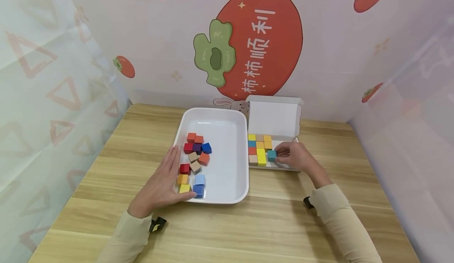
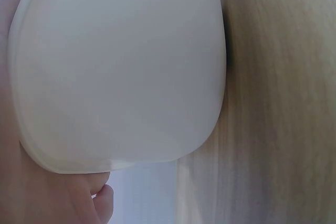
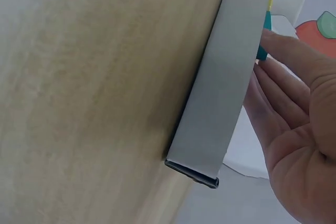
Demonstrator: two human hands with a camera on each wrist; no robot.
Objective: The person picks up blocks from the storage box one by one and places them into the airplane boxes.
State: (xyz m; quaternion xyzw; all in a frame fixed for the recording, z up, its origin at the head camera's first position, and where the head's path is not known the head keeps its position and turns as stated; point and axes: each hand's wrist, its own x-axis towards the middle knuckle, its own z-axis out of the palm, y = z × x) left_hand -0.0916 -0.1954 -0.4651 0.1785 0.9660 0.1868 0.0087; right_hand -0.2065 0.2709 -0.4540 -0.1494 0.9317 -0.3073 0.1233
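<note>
In the head view my right hand [image 1: 296,156] pinches a teal cube [image 1: 272,155] between thumb and fingers, at the open white box [image 1: 283,167]. The right wrist view shows part of the teal cube [image 3: 268,22] above the box's side wall [image 3: 220,77]. Yellow, orange, red, blue and wood-coloured cubes [image 1: 260,152] sit in rows on the box's left side. My left hand [image 1: 159,184] rests on the left side of a white tray [image 1: 242,176], fingers straight along the rim and thumb across the near-left corner, close to a blue cube [image 1: 198,191].
Several loose cubes [image 1: 203,159] lie along the tray's left half. The box's raised lid [image 1: 273,118] stands near the back wall with persimmon prints [image 1: 266,42]. Wooden tabletop [image 1: 248,231] extends in front of the tray and box.
</note>
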